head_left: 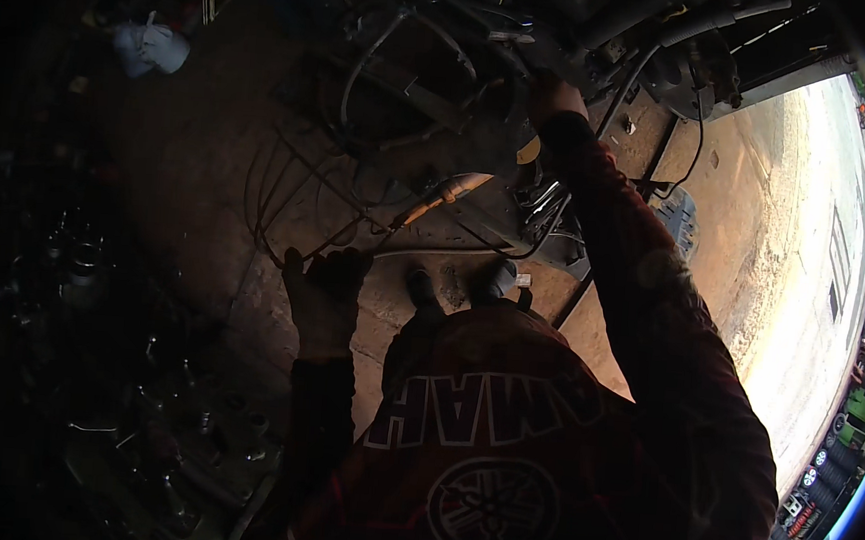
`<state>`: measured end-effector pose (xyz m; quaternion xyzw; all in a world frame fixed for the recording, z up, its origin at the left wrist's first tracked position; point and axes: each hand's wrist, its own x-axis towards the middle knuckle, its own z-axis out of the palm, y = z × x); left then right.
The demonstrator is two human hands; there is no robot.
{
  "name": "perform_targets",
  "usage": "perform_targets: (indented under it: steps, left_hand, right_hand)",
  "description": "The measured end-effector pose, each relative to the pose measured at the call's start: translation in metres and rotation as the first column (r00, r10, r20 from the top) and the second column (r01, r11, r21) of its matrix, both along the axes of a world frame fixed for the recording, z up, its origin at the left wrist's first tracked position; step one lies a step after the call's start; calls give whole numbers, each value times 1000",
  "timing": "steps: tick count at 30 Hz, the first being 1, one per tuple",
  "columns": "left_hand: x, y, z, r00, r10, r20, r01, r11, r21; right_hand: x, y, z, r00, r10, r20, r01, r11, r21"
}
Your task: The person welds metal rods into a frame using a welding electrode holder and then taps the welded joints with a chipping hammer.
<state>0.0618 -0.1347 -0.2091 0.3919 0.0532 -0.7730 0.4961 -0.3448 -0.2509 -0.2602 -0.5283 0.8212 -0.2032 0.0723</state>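
Observation:
In the dim middle of the head view, my left hand (328,293) is closed around a bundle of thin dark cables (330,185). Loops of it fan out beyond my fingers to the far left. An orange-wrapped length (442,198) lies to the right of that hand, slanting up toward the machinery; whether it belongs to the same bundle is hard to see. My right hand (557,98) reaches far forward into dark vehicle machinery (415,83) with hoses and pipes. Its fingers are hidden among the parts, so what it touches does not show.
A whitish container (152,47) stands at the far left. Metal tools or parts (173,473) lie in shadow at the lower left. A black hose (626,88) hangs beside my right forearm. My feet (497,278) are on the brown floor, and bright sunlit ground (805,246) spreads to the right.

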Motion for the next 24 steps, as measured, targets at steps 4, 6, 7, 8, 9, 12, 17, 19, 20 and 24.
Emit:
perform_targets:
  steps: [4, 6, 7, 8, 9, 12, 17, 19, 20, 24]
  left_hand:
    - [4, -31, 20, 996, -76, 49, 89, 917, -388]
    - [-11, -41, 43, 986, -87, 143, 146, 862, -486]
    - [-29, -46, 60, 969, -50, 241, 151, 896, -418]
    - [-45, -51, 71, 941, -26, 337, 150, 925, -348]
    - [-54, -56, 77, 937, -19, 348, 151, 921, -358]
    - [-87, -74, 81, 937, -98, 335, 215, 918, -334]
    - [-128, -81, 68, 903, -156, 401, 284, 916, -284]
    - [-137, -79, 58, 884, -143, 444, 269, 934, -235]
    - [-141, -82, 52, 866, -128, 483, 246, 951, -189]
    - [-139, -89, 33, 822, -214, 527, 388, 888, -246]
  right_hand:
    - [6, -30, 15, 990, 16, 141, -44, 980, 195]
    - [8, -26, 20, 983, 77, 167, -108, 977, 182]
    - [10, -13, 25, 994, 34, 107, -47, 992, 117]
    - [12, 2, 28, 999, -21, 50, 18, 999, 49]
    - [16, 15, 29, 998, -17, 61, 15, 999, 36]
    - [20, 57, 20, 982, -31, 188, 81, 960, -267]
    - [36, 140, 4, 968, 43, 246, 52, 928, -370]
    - [39, 176, -2, 955, 14, 296, 89, 940, -331]
    - [38, 192, -7, 941, -14, 339, 120, 949, -292]
    - [34, 250, -38, 927, -56, 371, 160, 953, -256]
